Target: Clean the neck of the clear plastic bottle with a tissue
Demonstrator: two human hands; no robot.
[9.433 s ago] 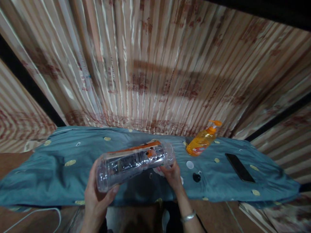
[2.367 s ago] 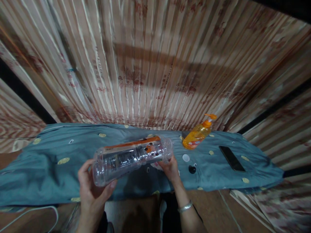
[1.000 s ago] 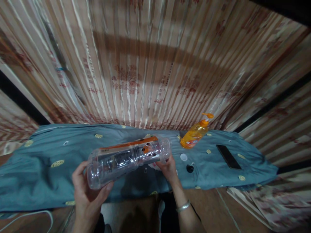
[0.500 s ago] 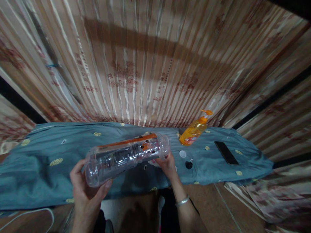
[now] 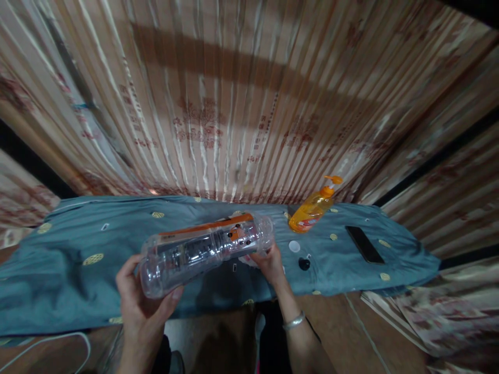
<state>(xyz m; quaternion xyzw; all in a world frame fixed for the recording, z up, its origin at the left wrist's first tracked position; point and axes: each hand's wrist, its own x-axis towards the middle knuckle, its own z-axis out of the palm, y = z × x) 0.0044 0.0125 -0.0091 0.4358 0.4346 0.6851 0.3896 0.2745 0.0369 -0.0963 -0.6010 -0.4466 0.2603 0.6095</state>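
A large clear plastic bottle [image 5: 202, 254] with an orange printed label lies across both hands above the cloth, tilted slightly up to the right. My left hand [image 5: 142, 301] wraps round its left end, thumb in front and fingers behind. At the other end, my right hand [image 5: 268, 265], with a silver bangle on the wrist, closes beneath the bottle; its fingertips are partly hidden behind the plastic. Something thin and whitish [image 5: 248, 261], perhaps a tissue, shows by the right fingers; I cannot tell whether it is held.
An orange pump bottle [image 5: 312, 210] stands on the teal patterned cloth [image 5: 93, 228]. Nearby lie a white disc [image 5: 294, 246], a small black round object [image 5: 304, 264] and a dark phone [image 5: 364, 244]. A pleated curtain [image 5: 234, 104] hangs behind. Below left runs a white cable [image 5: 88, 345].
The view shifts very slightly. Both hands keep their hold on the clear bottle, which stays almost in the same place.
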